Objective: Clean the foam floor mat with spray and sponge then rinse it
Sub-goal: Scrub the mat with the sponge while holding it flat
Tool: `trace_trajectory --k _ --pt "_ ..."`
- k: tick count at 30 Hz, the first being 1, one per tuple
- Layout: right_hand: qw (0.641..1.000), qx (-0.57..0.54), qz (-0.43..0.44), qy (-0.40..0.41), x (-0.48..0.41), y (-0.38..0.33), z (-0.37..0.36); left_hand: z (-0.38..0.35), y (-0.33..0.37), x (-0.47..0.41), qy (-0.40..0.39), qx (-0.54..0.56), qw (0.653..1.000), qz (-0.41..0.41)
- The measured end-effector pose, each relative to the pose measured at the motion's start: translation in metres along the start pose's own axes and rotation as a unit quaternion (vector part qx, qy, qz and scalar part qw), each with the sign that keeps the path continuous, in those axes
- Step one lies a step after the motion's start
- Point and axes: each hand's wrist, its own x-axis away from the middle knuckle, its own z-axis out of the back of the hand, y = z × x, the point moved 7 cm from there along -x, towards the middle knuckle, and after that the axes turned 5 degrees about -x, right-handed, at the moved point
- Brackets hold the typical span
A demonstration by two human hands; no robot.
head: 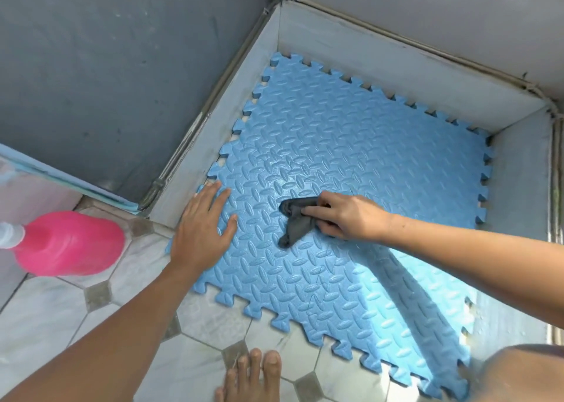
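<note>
Lying flat on the floor, a blue foam mat (351, 163) is being held down and wiped. It is square, so no long axis is being shown; its corners are pointing toward the far wall corner and toward the viewer, with its toothed edges running diagonally across the view. Its far edges are being tucked against the low grey ledge (396, 65), while the near edges are resting on the pale tiled floor (55, 316).

The left hand (203, 230) is being pressed flat on the mat's left corner, fingers spread wide, with nothing being gripped. The right hand (348, 217) is being closed around a dark grey cloth (294, 221), which is being pinched between thumb and fingers and pressed onto the mat near its middle. The cloth is bunched, its long axis running from the fingers down toward the viewer, with a loose tail trailing on the foam.

A pink bottle (70, 244) with a clear top is standing on the tiles, left of the mat and apart from it. No label or writing can be read on it. Bare toes (253, 371) are being seen at the bottom edge.
</note>
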Motion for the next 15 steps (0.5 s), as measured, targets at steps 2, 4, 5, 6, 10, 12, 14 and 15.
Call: trace_trajectory --k 2,4,5,6,10,12,14,15 --pt "0.998 0.026 -0.045 0.035 -0.037 0.029 0.016 0.000 0.000 0.000 0.002 -0.001 1.000 0.000" --pt "0.993 0.038 -0.091 0.071 -0.079 0.056 0.035 0.000 0.000 0.000 0.001 0.000 1.000 -0.002" --pt "0.989 0.039 -0.121 0.080 -0.100 0.068 0.044 0.000 0.000 0.000 0.001 0.002 1.000 -0.001" --pt "0.983 0.040 -0.155 0.086 -0.120 0.080 0.053 0.000 -0.001 0.000 0.003 0.004 1.000 -0.001" --pt "0.927 -0.028 -0.340 0.153 -0.149 0.142 0.083 0.000 -0.004 -0.001 0.011 0.023 1.000 -0.006" --pt "0.897 -0.045 -0.403 0.176 -0.129 0.174 0.093 0.000 -0.004 -0.001 0.016 0.030 0.999 -0.008" --pt "0.879 -0.031 -0.441 0.181 -0.092 0.201 0.095 0.000 -0.004 0.000 0.019 0.033 0.999 -0.007" --pt "0.867 -0.018 -0.462 0.186 -0.067 0.213 0.096 -0.001 -0.005 -0.001 0.019 0.033 0.999 -0.007"
